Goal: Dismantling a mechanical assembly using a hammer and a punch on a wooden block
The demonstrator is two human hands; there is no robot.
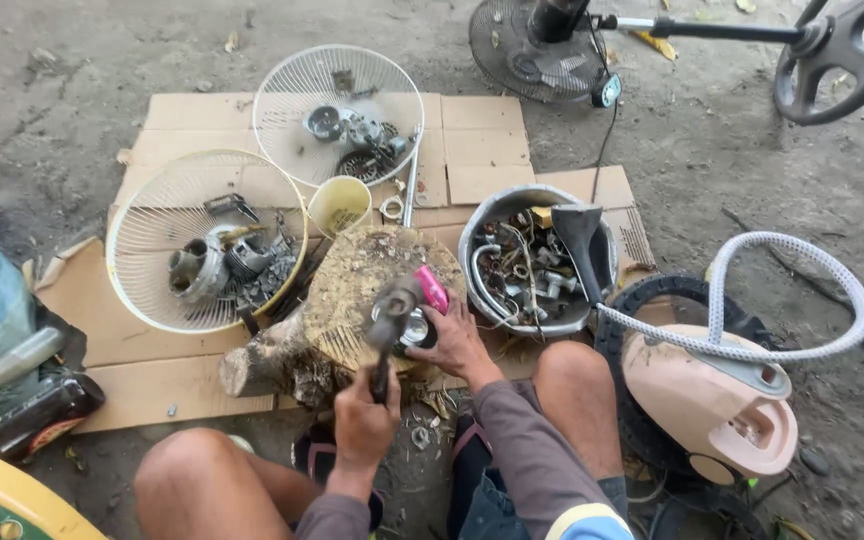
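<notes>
My left hand (365, 420) grips the handle of a hammer (392, 305), whose blurred metal head hangs over a tree-stump block (352, 280). On the stump, my right hand (457, 340) holds a pink-handled tool (433, 288) against a small round metal part (414, 328). The tool's tip is hidden by the hammer head and the part. Both my bare knees frame the stump from below.
Two white fan guards (152, 230) (292, 85) hold motor parts on flattened cardboard (482, 150). Behind the stump stand a yellow cup (340, 205) and a metal basin (492, 215) of scrap. A pink vacuum cleaner (702, 400) with hose lies right; a dark bottle (37, 415) lies left.
</notes>
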